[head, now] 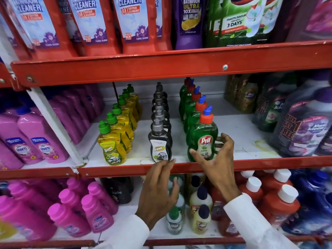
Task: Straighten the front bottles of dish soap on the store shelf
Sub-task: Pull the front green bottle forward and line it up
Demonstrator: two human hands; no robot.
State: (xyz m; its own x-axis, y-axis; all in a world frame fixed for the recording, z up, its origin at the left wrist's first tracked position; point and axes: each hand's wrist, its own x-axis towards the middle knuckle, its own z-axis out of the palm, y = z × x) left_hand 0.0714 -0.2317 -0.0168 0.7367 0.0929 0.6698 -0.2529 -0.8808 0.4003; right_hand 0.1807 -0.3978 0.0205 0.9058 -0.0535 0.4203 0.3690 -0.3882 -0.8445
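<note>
Three rows of dish soap stand on the middle shelf (233, 163). The front yellow bottle (111, 149) on the left is turned slightly. At the centre the front black bottle (160, 146) faces me. The front green Pril bottle (203, 135) on the right has a red cap. My right hand (217, 164) wraps around the green bottle's lower half, thumb on its left front and fingers on its right side. My left hand (158, 186) is spread open in front of the shelf lip, fingertips just below the black bottle, holding nothing.
Red bathroom cleaner bottles (89, 24) fill the shelf above. Pink bottles (37, 141) stand to the left and large purple jugs (303, 126) to the right. Small bottles (201, 212) crowd the shelf below, behind my wrists. Bare shelf shows between the three rows.
</note>
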